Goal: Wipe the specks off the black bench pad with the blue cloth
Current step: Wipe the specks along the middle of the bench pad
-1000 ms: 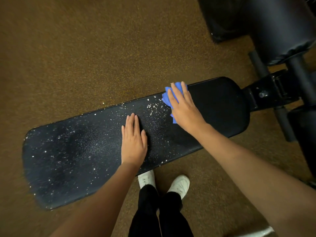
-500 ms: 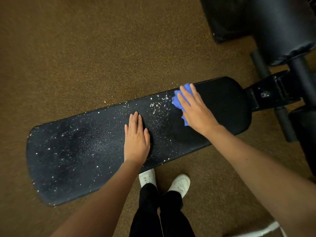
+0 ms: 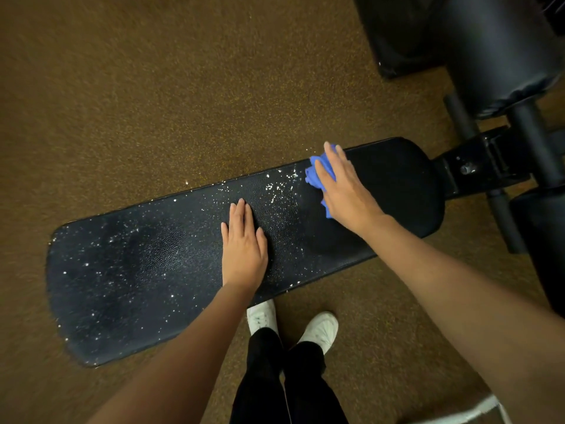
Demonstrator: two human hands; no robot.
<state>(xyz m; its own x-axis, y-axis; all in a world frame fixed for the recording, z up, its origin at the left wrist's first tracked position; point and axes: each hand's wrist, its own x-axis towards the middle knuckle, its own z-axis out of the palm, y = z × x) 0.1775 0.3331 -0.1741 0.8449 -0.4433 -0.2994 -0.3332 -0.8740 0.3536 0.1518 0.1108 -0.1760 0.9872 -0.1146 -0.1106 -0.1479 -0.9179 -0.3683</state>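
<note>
The long black bench pad runs from lower left to upper right, dotted with white specks over its left and middle parts. Its right end looks free of specks. My right hand presses flat on the bunched blue cloth near the pad's far edge, right of the thickest specks. The cloth is mostly hidden under the palm. My left hand rests flat on the middle of the pad with fingers straight.
Brown speckled floor surrounds the bench. Black machine frame and round padded rollers stand at the upper right, joined to the pad's right end. My white shoes and black trousers are just below the pad's near edge.
My right hand with the blue cloth has slid to the right and toward the far edge of the pad. My left hand has stayed flat on the pad.
</note>
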